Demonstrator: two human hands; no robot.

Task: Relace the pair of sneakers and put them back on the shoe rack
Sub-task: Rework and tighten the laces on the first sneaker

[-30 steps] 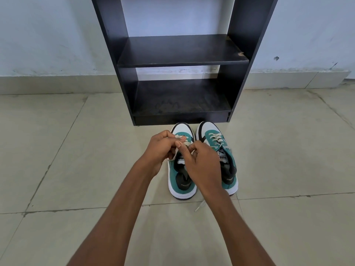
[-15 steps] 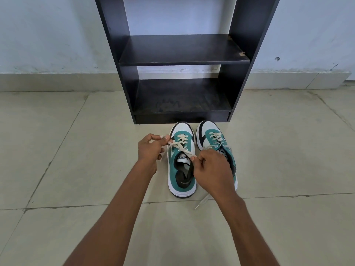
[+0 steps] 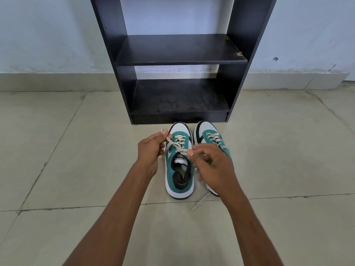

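Two teal, white and black sneakers stand side by side on the floor, toes toward the black shoe rack [image 3: 240, 60]. The left sneaker [image 3: 179, 179] has a cream lace [image 3: 177, 144] threaded up its eyelets. My left hand [image 3: 150, 150] pinches one end of that lace at the shoe's left side. My right hand [image 3: 211, 166] pinches the other end just above the tongue, and the lace runs taut between them. The right sneaker [image 3: 208, 134] is laced and partly hidden behind my right hand; a loose lace end [image 3: 199, 203] trails on the floor by its heel.
The rack stands against a pale wall, its two shelves bare. Beige floor tiles [image 3: 67, 160] stretch to both sides and in front of the shoes.
My hands have drawn apart from over the left sneaker's tongue, pulling the lace ends outward, left hand to the left and right hand to the right. The sneakers have stayed in place.
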